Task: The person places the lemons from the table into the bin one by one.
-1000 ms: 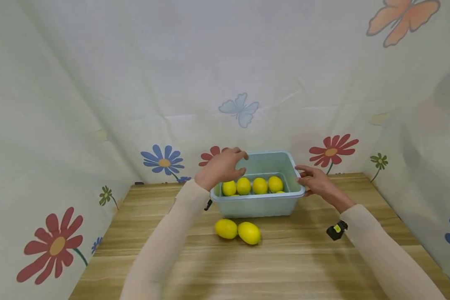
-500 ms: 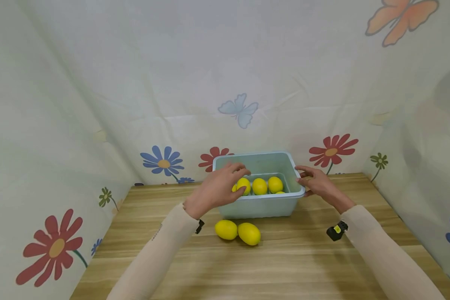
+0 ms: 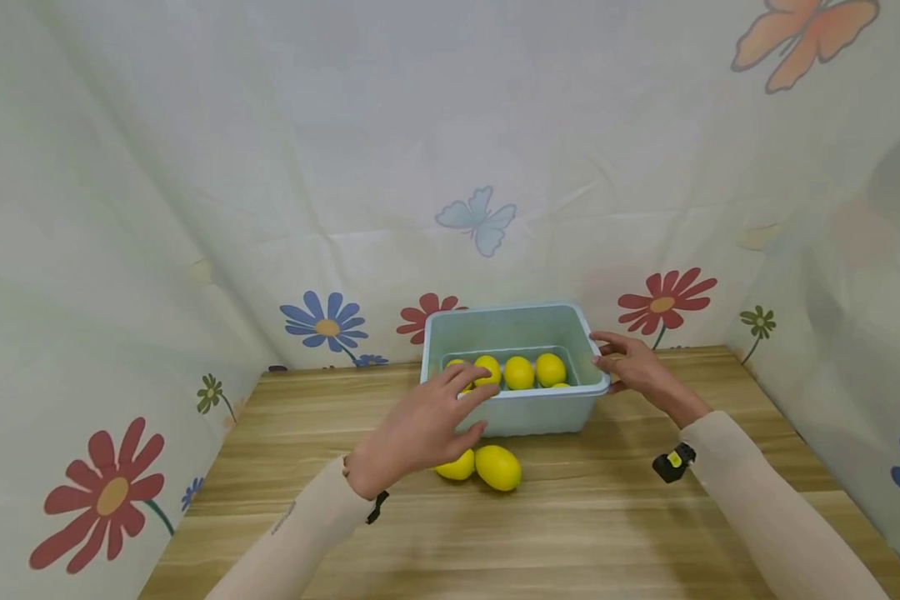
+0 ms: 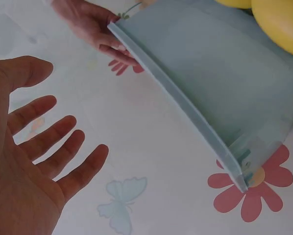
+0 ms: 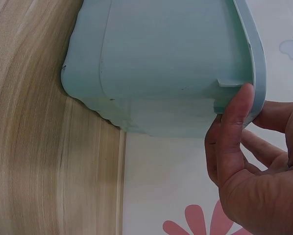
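A light blue plastic bin (image 3: pixel 521 415) stands on the table with several lemons (image 3: pixel 519 372) inside. In front of it lie two more lemons, the right one (image 3: pixel 498 467) whole in view, the left one (image 3: pixel 457 466) partly behind my left hand (image 3: pixel 420 425). That hand is above the bin's near left corner, and nothing is in it. The left wrist view shows its fingers (image 4: pixel 51 129) spread and apart from the bin's wall. My right hand (image 3: pixel 641 371) grips the rim on the bin's right side; the right wrist view shows its fingers (image 5: pixel 230 129) at the rim's corner.
The wooden table (image 3: pixel 570 533) runs back to a printed curtain (image 3: pixel 330 208) with flowers and butterflies. The curtain also closes off both sides. The bin stands near the table's back edge.
My left hand has come back and down from over the bin's left side toward the near lemons, its fingers holding nothing. The right hand and the bin have stayed put.
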Motion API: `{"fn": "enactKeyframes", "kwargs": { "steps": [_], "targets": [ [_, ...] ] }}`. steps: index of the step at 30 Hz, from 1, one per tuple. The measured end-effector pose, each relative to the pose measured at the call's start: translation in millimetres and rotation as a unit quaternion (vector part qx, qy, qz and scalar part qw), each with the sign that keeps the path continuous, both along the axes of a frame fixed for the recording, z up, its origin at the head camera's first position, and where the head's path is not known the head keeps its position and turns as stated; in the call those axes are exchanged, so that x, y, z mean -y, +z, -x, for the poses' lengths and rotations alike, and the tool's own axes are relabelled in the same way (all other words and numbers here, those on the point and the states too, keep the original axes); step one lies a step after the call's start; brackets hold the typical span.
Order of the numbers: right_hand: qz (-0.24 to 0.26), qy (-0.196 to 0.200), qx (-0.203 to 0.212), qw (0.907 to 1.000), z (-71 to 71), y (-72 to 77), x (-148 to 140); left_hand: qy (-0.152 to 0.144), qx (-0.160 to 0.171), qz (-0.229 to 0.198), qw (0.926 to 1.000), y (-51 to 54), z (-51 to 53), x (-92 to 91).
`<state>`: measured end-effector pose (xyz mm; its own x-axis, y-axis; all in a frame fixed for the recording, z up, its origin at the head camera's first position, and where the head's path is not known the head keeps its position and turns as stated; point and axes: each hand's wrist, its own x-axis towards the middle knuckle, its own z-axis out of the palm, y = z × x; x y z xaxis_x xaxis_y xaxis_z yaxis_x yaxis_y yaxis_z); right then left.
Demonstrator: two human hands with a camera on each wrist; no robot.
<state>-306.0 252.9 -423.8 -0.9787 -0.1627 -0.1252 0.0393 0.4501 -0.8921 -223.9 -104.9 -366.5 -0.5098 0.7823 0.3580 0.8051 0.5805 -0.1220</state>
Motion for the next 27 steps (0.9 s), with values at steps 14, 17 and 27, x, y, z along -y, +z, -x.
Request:
{"fn": "enactKeyframes", "kwargs": {
  "steps": [14,17,27],
  "targets": [
    [0.004,-0.001,-0.002,1.0,0.5,0.5,0,-0.006,0.053,0.06,0.9968,-35.9,-31.0,10.4],
    [0.007,0.001,-0.005,1.0,0.7,0.2,-1,-0.002,0.075,0.078,0.9941,-48.2,-32.3,13.5],
    [0.011,-0.001,-0.002,0.9999,-0.4,-1.3,2,0.033,0.117,0.096,0.988,-84.5,-20.0,30.6]
  ]
}}
